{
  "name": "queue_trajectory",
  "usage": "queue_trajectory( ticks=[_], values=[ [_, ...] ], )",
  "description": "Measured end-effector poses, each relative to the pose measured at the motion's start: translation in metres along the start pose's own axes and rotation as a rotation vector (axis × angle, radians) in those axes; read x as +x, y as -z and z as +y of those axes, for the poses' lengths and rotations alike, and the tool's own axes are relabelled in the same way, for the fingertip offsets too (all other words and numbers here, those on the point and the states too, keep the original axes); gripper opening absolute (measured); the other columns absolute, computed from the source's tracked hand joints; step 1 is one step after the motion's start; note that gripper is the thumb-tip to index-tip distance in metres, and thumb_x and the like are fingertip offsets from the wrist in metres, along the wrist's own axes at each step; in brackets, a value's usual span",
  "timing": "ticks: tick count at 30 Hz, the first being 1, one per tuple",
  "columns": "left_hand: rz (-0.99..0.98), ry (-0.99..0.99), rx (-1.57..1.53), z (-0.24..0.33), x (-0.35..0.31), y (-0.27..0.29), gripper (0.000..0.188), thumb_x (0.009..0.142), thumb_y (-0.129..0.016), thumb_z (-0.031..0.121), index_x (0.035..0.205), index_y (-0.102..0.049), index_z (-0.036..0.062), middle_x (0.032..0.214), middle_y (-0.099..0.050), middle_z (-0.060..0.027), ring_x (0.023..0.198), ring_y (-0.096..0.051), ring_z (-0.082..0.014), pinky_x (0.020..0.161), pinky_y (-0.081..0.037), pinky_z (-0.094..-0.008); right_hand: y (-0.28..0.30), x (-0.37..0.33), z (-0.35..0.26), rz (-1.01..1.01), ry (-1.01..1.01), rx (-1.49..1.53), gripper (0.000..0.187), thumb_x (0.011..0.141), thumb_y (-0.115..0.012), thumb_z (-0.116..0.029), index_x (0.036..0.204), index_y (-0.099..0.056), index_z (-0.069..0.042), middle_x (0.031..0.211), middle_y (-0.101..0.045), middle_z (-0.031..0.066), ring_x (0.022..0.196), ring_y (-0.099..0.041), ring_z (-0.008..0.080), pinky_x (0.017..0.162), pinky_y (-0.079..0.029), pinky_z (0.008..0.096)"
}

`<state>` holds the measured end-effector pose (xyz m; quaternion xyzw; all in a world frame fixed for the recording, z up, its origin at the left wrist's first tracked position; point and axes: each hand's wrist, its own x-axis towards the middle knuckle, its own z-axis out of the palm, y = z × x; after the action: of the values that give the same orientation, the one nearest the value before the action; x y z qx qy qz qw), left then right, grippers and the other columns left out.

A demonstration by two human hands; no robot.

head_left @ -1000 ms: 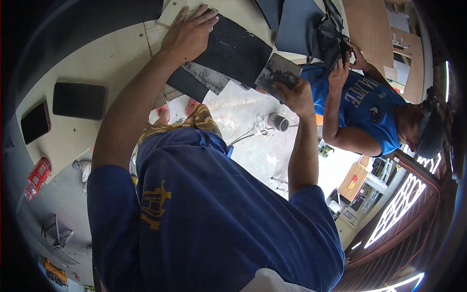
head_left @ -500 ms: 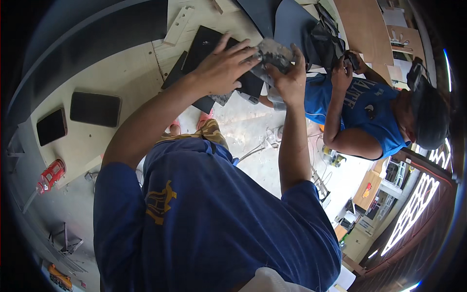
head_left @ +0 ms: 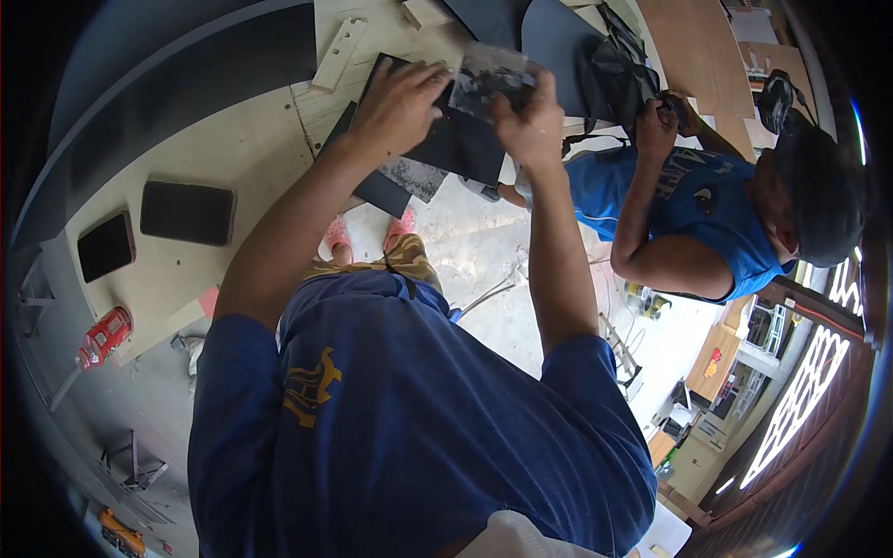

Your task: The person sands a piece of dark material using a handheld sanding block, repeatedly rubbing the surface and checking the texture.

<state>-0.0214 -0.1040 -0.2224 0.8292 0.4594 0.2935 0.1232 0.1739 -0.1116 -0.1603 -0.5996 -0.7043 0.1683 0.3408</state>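
My right hand (head_left: 532, 128) grips a thin grey piece smeared with black (head_left: 486, 82) at its right edge, thumb on the near face. Whether it is a sandpaper sheet or a cloth, I cannot tell. My left hand (head_left: 398, 110) rests over a black flat panel (head_left: 462, 147), its fingers stretched toward the held piece and holding nothing visible. Under the near edge of that panel lie a speckled grey piece (head_left: 415, 177) and another dark strip (head_left: 379, 193).
A co-worker in a blue top (head_left: 684, 209) stands at the right, handling a black item beside a black bag (head_left: 616, 79). A notched pale wood strip (head_left: 339, 54) lies beyond my left hand. Two dark phone-like slabs (head_left: 188, 213) and a red-labelled bottle (head_left: 105, 337) are at left.
Both hands have shifted left and slightly away from me. The smeared piece has moved with my right hand and now shows more of its flat face; my left fingers have come off it.
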Motion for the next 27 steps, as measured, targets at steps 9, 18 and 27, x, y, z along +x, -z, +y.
queue_trajectory(
  ticks=[9,18,27],
  values=[
    [-0.138,0.023,0.198,-0.033,-0.014,-0.021,0.041,0.095,-0.048,0.024,0.130,-0.055,0.0042,0.146,-0.042,-0.0059,0.138,-0.034,-0.0234,0.115,-0.023,-0.0458,0.018,-0.058,0.025,-0.163,0.258,-0.333,0.041,0.085,-0.062,-0.014,0.114,-0.035,-0.002,0.070,-0.062,0.0264,0.061,-0.061,0.0457,0.052,-0.049,0.0544],
    [-0.085,0.015,0.157,-0.037,-0.015,-0.024,0.040,0.094,-0.050,0.023,0.129,-0.056,0.0048,0.145,-0.044,-0.0041,0.138,-0.034,-0.0227,0.114,-0.024,-0.0454,-0.014,-0.040,0.003,-0.124,0.210,-0.344,0.034,0.087,-0.061,-0.015,0.109,-0.038,-0.001,0.068,-0.061,0.0256,0.061,-0.059,0.0478,0.055,-0.048,0.0545],
    [-0.099,-0.013,0.186,-0.035,-0.013,-0.030,0.039,0.095,-0.048,0.024,0.128,-0.056,0.0045,0.145,-0.045,-0.0044,0.138,-0.034,-0.0221,0.115,-0.024,-0.0455,-0.018,-0.005,-0.003,-0.033,0.103,-0.330,0.031,0.089,-0.062,-0.016,0.105,-0.038,-0.004,0.073,-0.061,0.0267,0.069,-0.059,0.0493,0.056,-0.047,0.0538]
  ],
)
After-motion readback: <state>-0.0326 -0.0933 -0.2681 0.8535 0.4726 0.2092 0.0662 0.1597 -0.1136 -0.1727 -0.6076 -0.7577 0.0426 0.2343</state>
